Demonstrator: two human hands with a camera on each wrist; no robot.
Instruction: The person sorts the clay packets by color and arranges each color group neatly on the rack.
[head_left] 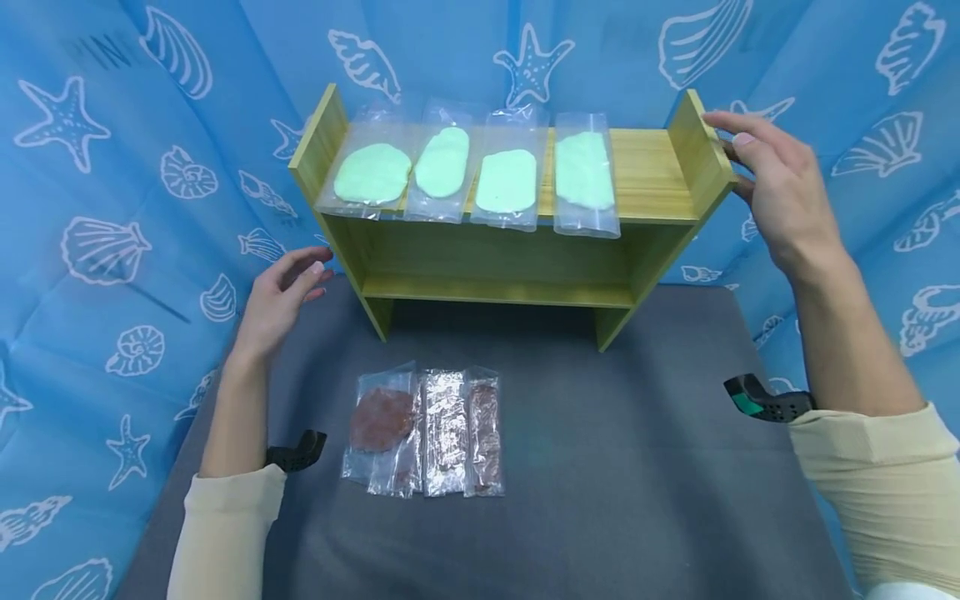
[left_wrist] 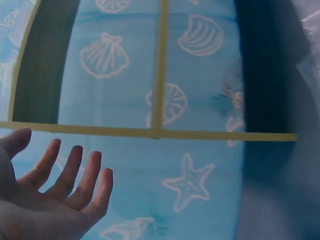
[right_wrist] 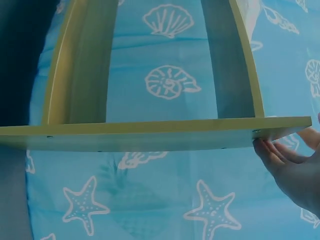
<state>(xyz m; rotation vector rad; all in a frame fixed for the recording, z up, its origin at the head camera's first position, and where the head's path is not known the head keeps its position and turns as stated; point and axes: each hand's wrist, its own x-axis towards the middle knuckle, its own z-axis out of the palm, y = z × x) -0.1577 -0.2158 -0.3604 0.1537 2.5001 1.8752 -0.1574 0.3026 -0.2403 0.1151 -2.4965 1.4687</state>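
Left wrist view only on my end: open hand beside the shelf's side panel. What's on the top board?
Observer: Four clear bags in a row on the top board, each holding a pale green slab.
Operator: Copy. What's happening at the far end?
Observer: The right hand touches the right side panel near its upper end.
Operator: Anything lower down, out front?
Observer: Yes, clear packets lie on the table in front of the shelf; the leftmost holds a roundish reddish-brown piece.
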